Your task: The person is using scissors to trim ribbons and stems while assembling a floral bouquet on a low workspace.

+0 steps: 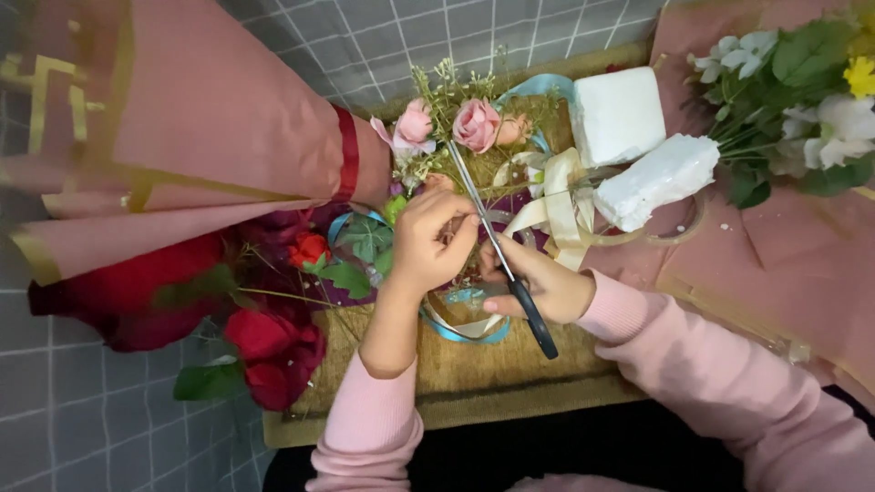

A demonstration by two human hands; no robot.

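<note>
Centrally, over the brown mat (474, 374), the right hand (538, 282) grips black-handled scissors (499, 248) pointing up toward a pink rose (476, 125), while the left hand (433, 239) pinches thin stems just beside the blades, a pink paper-wrapped bouquet (200, 137) lying at left and two white foam blocks (638, 146) at upper right.

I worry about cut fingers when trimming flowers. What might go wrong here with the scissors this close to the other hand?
The long silver blades of the black-handled scissors in the right hand pass right beside the left hand, so its fingertips could get nicked. The blade tips also reach toward the pale pink fabric roses, and the cream satin ribbon alongside could get snipped.
</note>
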